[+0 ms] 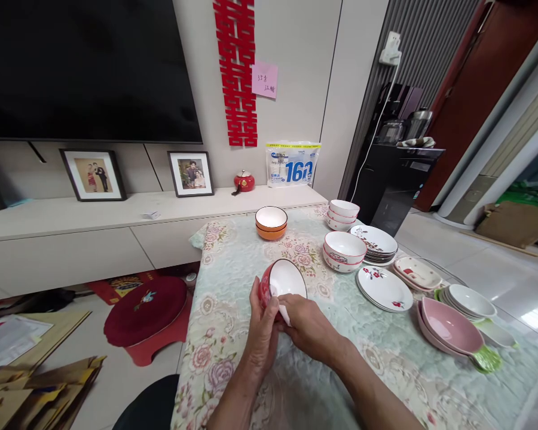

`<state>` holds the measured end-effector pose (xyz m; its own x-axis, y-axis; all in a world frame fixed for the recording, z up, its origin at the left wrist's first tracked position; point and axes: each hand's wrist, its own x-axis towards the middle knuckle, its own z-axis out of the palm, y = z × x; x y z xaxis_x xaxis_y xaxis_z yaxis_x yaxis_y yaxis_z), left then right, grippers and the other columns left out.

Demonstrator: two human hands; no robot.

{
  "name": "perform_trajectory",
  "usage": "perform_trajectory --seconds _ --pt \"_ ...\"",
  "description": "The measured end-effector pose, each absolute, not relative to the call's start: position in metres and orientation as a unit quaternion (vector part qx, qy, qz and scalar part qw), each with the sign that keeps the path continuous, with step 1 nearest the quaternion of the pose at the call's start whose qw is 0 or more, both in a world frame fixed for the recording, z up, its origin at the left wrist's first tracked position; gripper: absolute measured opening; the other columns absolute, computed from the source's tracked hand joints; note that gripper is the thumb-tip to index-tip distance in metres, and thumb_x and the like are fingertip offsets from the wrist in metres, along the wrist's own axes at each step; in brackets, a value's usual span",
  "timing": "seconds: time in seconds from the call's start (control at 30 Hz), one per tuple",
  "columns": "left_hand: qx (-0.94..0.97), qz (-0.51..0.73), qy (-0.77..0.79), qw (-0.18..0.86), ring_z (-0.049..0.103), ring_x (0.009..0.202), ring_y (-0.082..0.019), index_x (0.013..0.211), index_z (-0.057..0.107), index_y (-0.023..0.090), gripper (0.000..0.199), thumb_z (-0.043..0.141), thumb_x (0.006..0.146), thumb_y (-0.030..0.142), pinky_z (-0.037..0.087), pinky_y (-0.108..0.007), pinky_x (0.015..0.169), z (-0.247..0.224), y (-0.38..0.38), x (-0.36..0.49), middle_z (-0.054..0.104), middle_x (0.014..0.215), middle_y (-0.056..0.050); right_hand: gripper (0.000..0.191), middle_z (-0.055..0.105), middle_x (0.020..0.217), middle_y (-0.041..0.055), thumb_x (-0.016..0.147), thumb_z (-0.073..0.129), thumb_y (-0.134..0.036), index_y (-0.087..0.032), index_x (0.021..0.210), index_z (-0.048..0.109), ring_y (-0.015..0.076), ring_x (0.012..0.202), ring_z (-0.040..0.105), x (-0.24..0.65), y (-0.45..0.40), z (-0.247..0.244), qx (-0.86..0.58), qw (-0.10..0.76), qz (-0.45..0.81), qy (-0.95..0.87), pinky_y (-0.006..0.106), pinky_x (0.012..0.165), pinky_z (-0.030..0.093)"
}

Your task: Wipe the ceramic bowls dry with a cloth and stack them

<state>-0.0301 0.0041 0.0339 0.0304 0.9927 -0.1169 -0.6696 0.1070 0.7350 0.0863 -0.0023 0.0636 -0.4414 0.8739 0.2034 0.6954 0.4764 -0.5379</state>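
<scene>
A red bowl with a white inside (289, 279) is tilted above the flowered tablecloth, its opening facing up and away. My left hand (263, 322) grips it from the left and below, thumb near the rim. At the near rim, my right hand (302, 319) pinches a white cloth or tissue (284, 315) against the bowl. Beyond the bowl stand two stacked orange bowls (271, 227). To the right are stacked white bowls with red rims (344, 251) and white flowered plates (384, 288).
The tablecloth (233, 275) covers the table. Farther right lie pink dishes (451, 328), small white bowls (470, 300), squarish dishes (416, 273) and brown-patterned plates (374, 240). Behind are a low cabinet (224, 203) and a tissue pack (292, 165). A red stool (147, 310) stands left.
</scene>
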Motion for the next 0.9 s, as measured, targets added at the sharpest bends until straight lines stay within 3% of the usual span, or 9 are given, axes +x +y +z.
perform_trajectory --seconds 0.1,0.2,0.37,0.43,0.5,0.6,0.7,0.8,0.9 --pt "0.274 0.622 0.311 0.664 0.044 0.135 -0.024 0.149 0.022 0.034 0.087 0.073 0.079 0.034 0.040 -0.033 0.107 0.032 0.003 -0.030 0.042 0.151 -0.007 0.006 0.058 0.084 -0.0005 0.082 0.055 -0.014 -0.019 0.085 0.053 0.0148 0.075 0.053 0.079 -0.004 0.066 -0.472 0.339 0.303 -0.755 0.025 0.068 0.042" --pt "0.274 0.630 0.304 0.660 0.048 0.131 -0.025 0.147 0.029 0.031 0.081 0.072 0.079 0.036 0.041 -0.033 0.105 0.030 0.005 -0.032 0.047 0.146 -0.008 0.012 0.056 0.085 -0.0017 0.079 0.055 -0.011 -0.020 0.086 0.050 0.0136 0.074 0.052 0.077 -0.003 0.067 -0.425 0.377 0.382 -0.729 0.023 0.066 0.043" --pt "0.230 0.629 0.309 0.675 0.061 0.112 -0.023 0.137 0.045 0.024 0.062 0.066 0.082 0.044 0.049 -0.034 0.095 0.031 0.009 -0.035 0.062 0.124 -0.008 0.038 0.060 0.115 0.0069 0.074 0.051 -0.002 -0.019 0.107 0.056 0.0220 0.107 0.054 0.086 0.001 0.065 -0.390 0.248 0.226 -0.858 0.035 0.094 0.041" --pt "0.230 0.617 0.307 0.687 0.065 0.102 -0.022 0.136 0.045 0.023 0.062 0.067 0.082 0.044 0.051 -0.035 0.091 0.033 0.008 -0.035 0.066 0.114 -0.007 0.042 0.060 0.120 0.0099 0.074 0.050 -0.001 -0.019 0.111 0.057 0.0255 0.113 0.052 0.090 0.002 0.062 -0.428 0.194 0.133 -0.873 0.044 0.103 0.034" --pt "0.239 0.606 0.318 0.690 0.065 0.102 -0.022 0.138 0.043 0.025 0.065 0.068 0.081 0.043 0.051 -0.036 0.090 0.034 0.007 -0.033 0.065 0.116 -0.007 0.043 0.060 0.119 0.0110 0.075 0.048 0.000 -0.019 0.112 0.058 0.0260 0.113 0.052 0.092 0.002 0.059 -0.464 0.173 0.089 -0.864 0.047 0.104 0.031" --pt "0.266 0.607 0.338 0.669 0.057 0.120 -0.026 0.143 0.036 0.029 0.074 0.072 0.078 0.039 0.048 -0.037 0.098 0.032 0.005 -0.031 0.055 0.137 -0.010 0.029 0.064 0.104 0.0073 0.079 0.049 -0.003 -0.018 0.100 0.060 0.0211 0.099 0.057 0.090 0.001 0.059 -0.469 0.214 0.153 -0.843 0.033 0.089 0.043" --pt "0.306 0.629 0.336 0.630 0.043 0.135 -0.025 0.144 0.032 0.031 0.080 0.075 0.076 0.034 0.038 -0.034 0.108 0.029 0.004 -0.031 0.044 0.149 -0.007 0.009 0.060 0.085 0.0012 0.081 0.052 -0.011 -0.018 0.084 0.055 0.0157 0.077 0.054 0.082 0.000 0.060 -0.465 0.326 0.271 -0.777 0.025 0.070 0.043" --pt "0.312 0.645 0.306 0.627 0.044 0.135 -0.024 0.144 0.032 0.031 0.080 0.075 0.076 0.034 0.038 -0.034 0.109 0.027 0.005 -0.032 0.046 0.148 -0.006 0.006 0.053 0.078 -0.0018 0.081 0.051 -0.013 -0.019 0.081 0.050 0.0133 0.071 0.049 0.074 -0.001 0.062 -0.437 0.406 0.377 -0.709 0.023 0.064 0.042" --pt "0.271 0.645 0.305 0.646 0.056 0.122 -0.025 0.140 0.040 0.027 0.071 0.072 0.078 0.041 0.045 -0.035 0.102 0.027 0.007 -0.034 0.058 0.134 -0.008 0.016 0.057 0.087 -0.0008 0.077 0.054 -0.011 -0.019 0.089 0.051 0.0140 0.077 0.052 0.075 -0.002 0.064 -0.406 0.382 0.377 -0.740 0.023 0.068 0.045"
